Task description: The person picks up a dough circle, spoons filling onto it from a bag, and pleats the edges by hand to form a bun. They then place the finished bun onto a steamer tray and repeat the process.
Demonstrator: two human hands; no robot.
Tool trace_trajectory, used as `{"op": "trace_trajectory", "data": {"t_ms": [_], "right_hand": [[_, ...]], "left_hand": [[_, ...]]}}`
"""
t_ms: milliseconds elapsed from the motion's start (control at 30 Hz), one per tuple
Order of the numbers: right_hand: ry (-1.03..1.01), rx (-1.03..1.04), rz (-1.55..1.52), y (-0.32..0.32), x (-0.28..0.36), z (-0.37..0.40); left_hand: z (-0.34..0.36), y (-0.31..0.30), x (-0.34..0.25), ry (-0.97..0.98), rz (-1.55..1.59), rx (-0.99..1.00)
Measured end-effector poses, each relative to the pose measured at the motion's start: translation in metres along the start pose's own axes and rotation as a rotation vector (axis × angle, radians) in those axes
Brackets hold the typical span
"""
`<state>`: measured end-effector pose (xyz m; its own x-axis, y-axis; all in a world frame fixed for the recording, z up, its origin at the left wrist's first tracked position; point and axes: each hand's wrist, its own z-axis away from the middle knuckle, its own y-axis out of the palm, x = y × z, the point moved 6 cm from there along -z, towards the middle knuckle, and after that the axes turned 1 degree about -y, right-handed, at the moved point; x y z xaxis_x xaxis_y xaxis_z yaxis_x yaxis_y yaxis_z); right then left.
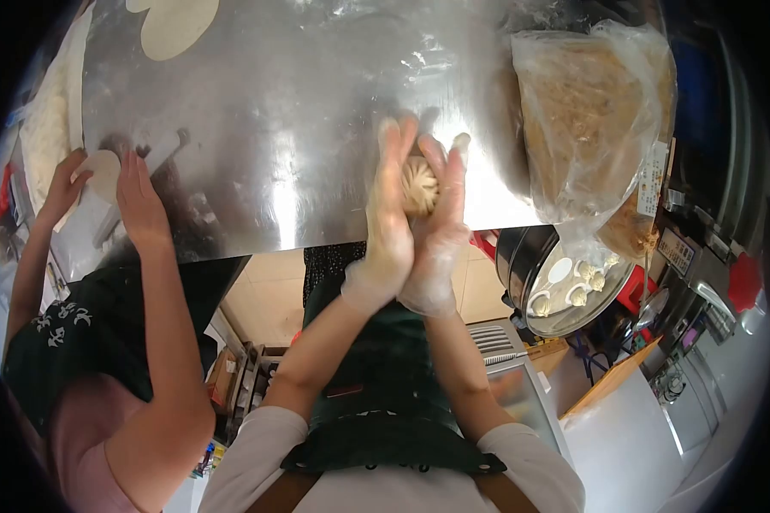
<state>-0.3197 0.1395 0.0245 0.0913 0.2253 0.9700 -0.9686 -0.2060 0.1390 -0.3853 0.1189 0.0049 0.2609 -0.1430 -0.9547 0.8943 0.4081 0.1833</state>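
Observation:
A pleated bun (420, 185) is cupped between my two palms, its gathered folds facing up. My left hand (388, 214) presses on its left side and my right hand (444, 218) on its right. Both hands wear thin clear gloves, with the wrists close together and the fingers pointing away from me. The bun's underside is hidden. Beneath my fingers lies the shiny metal worktop (257, 137), near its front edge.
At left, a co-worker's hands flank a flat dough round (103, 175); other dough rounds (178, 27) lie at the far left. A plastic bag with brown contents (586, 120) sits at right. Below it, a round steamer (566, 299) holds several small buns (578, 296).

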Motion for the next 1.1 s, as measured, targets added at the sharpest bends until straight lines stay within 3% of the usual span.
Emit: {"op": "trace_trajectory", "data": {"t_ms": [133,200,333,400,500,567,600,700,733,800,900,967,1100], "right_hand": [[-0.025,-0.025,0.121,-0.013,-0.001,-0.006],[-0.002,-0.013,0.177,-0.02,-0.011,-0.007],[-0.068,0.094,0.157,-0.013,-0.008,-0.012],[-0.012,0.063,0.124,-0.016,-0.018,-0.015],[0.033,-0.002,0.118,-0.013,-0.018,-0.004],[0.062,-0.05,0.114,-0.014,-0.019,0.001],[-0.121,0.061,0.105,-0.01,-0.012,-0.005],[0.002,0.102,0.075,-0.023,-0.012,-0.018],[-0.091,0.035,0.138,-0.028,-0.007,-0.02],[0.002,-0.006,0.103,-0.03,-0.016,-0.012],[-0.024,0.026,0.066,-0.022,-0.015,-0.004],[-0.101,0.119,0.073,-0.025,-0.015,-0.009],[-0.124,0.099,0.087,-0.023,-0.011,-0.003]], "left_hand": [[0.011,-0.001,-0.014,0.147,0.123,-0.055],[-0.005,-0.003,-0.008,0.116,0.113,-0.109],[-0.004,0.002,0.01,0.083,0.091,-0.005],[0.006,0.005,0.007,0.038,0.23,-0.073],[-0.004,0.002,-0.001,0.102,0.11,-0.101],[-0.012,0.0,0.012,0.044,0.123,-0.007],[-0.008,0.004,0.008,0.078,0.054,0.027],[0.011,0.004,0.006,0.15,0.132,-0.005],[0.01,0.003,0.007,0.151,0.142,-0.031],[-0.002,0.003,-0.001,0.128,0.144,-0.096],[-0.007,0.007,0.005,0.062,0.032,0.038],[0.009,0.014,0.003,0.035,0.089,-0.019],[0.004,0.01,0.005,0.036,0.148,-0.148]]}}
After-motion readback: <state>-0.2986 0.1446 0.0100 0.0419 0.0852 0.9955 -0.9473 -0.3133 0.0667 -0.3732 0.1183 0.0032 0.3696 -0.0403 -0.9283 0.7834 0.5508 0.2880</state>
